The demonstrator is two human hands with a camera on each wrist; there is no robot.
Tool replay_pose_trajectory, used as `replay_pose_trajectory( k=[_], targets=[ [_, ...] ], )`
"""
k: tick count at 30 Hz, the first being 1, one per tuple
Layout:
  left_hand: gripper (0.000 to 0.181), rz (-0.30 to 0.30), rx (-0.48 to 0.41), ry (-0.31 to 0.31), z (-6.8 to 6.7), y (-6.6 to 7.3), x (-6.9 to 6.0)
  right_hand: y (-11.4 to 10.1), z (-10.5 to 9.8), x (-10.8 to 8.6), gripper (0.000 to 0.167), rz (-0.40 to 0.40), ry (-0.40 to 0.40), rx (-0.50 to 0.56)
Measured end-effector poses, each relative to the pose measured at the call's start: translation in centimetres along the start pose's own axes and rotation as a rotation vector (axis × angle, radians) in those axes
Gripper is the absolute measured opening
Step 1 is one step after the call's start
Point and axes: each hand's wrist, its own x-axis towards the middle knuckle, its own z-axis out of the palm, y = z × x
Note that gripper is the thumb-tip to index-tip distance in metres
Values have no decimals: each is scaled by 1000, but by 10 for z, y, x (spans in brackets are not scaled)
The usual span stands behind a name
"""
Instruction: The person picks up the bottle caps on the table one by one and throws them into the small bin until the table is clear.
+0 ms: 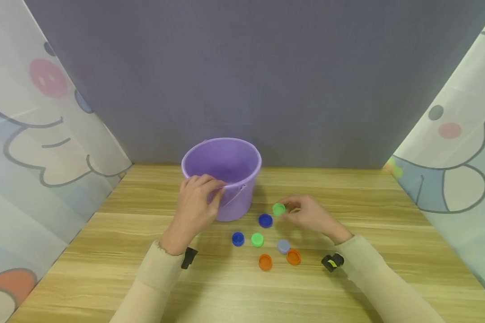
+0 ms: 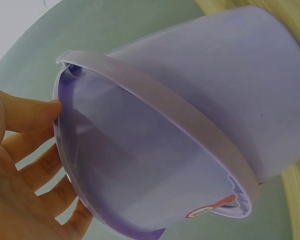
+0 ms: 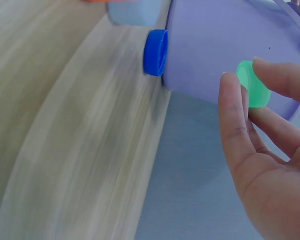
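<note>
A purple bucket (image 1: 234, 204) stands upright at the back of the table, its handle (image 2: 190, 117) hanging down along the outside. My left hand (image 1: 196, 202) grips its near rim, the thumb and the other fingers on either side in the left wrist view. Just right of the bucket, my right hand (image 1: 309, 215) pinches a green bottle cap (image 3: 254, 85) above the table. Under and near it lie a blue cap (image 1: 265, 220), another blue cap (image 1: 238, 239), a second green cap (image 1: 257, 240), a pale blue cap (image 1: 283, 246) and two orange caps (image 1: 293, 257).
The wood-grain table (image 1: 117, 251) meets a dark grey panel (image 1: 242, 80) behind the bucket. White curtains with cartoon prints (image 1: 44, 134) hang along both sides.
</note>
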Motion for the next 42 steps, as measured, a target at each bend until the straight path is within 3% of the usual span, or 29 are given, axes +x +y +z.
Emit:
replay_pose_trajectory(
  k=[26, 36, 42],
  targets=[
    [14, -3, 19, -14, 0, 1, 0, -25, -3, 13, 37, -39, 27, 38],
    [13, -3, 18, -12, 0, 2, 0, -32, -8, 19, 39, -97, 70, 38],
    [12, -1, 20, -11, 0, 2, 0, -39, -13, 21, 41, -79, 75, 24]
  ],
)
